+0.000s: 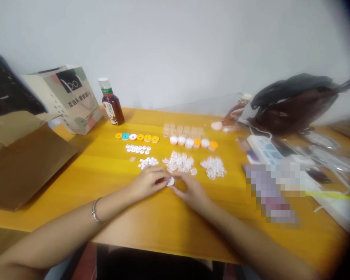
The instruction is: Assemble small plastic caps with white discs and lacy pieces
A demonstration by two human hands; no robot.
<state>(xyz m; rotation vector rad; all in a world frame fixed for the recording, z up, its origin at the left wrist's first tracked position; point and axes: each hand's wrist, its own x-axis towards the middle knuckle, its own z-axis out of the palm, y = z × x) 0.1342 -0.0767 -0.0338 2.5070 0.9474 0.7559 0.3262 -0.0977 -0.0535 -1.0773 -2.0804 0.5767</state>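
A small round white piece is pinched between my two hands, low in the middle of the view. My left hand grips it from the left and my right hand from the right, fingers closed on it. Just beyond lie a pile of small white discs, a pile of white lattice pieces and another such pile. Further back are two rows of small white pieces, a row of orange, teal and white rings, and a row of white and orange caps.
Clear little cups stand behind the caps. A bottle of dark red drink, a paper bag and an open cardboard box are at the left. A brown bottle, black bag, power strip and cables are at the right.
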